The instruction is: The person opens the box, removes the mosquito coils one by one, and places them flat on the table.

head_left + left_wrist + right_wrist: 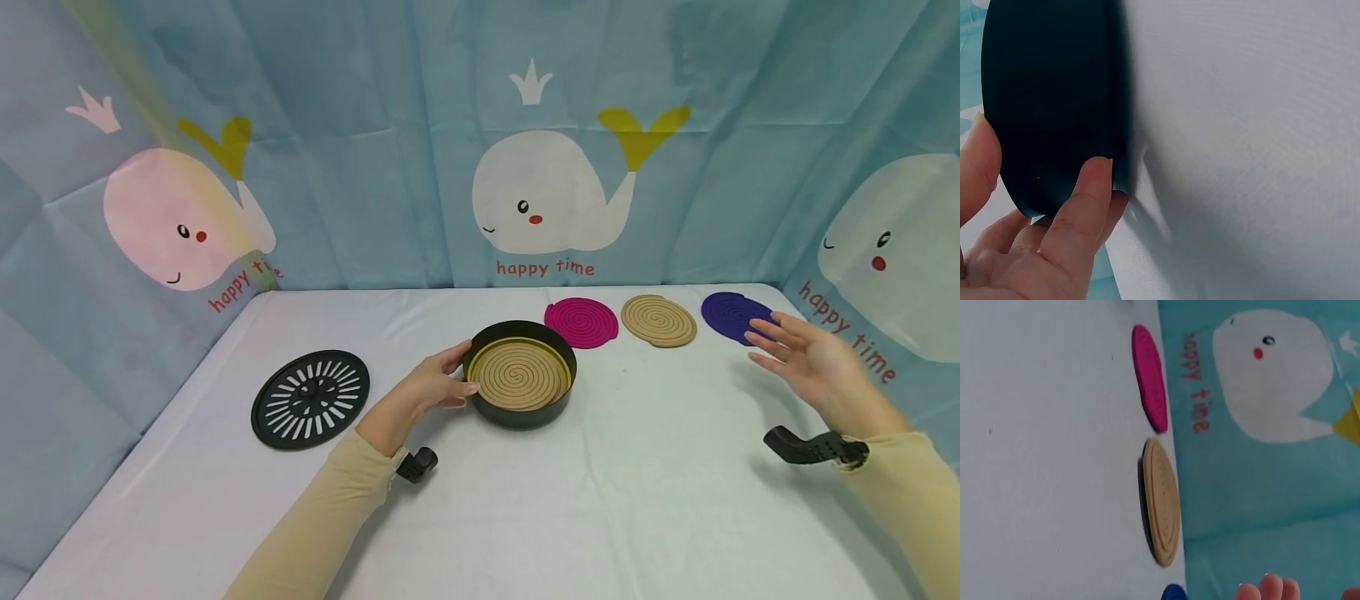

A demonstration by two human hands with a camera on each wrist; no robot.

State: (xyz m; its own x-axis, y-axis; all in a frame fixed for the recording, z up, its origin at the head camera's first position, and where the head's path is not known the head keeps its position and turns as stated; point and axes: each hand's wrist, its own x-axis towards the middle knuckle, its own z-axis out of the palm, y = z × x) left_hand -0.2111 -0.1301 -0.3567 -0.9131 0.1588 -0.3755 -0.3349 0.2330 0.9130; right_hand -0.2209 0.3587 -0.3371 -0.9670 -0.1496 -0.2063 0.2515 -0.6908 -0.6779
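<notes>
My left hand (429, 385) holds the left side of a round black holder (522, 418), its fingers at the outer wall and rim. In the left wrist view the fingertips (1094, 175) lie against the holder's dark wall (1054, 106). Inside sits a beige spiral coaster (517, 375), with an olive-yellow edge showing round it. At the right, my right hand (817, 367) is raised with its fingers spread loosely and nothing in it. Its fingertips overlap a purple spiral coaster (731, 313) in the head view.
Along the back of the white table lie a magenta spiral coaster (581, 322) and another beige one (658, 321). To the left rests a black slotted disc (310, 400) with a small knob in its middle. A blue whale-print cloth (375, 208) hangs behind the table.
</notes>
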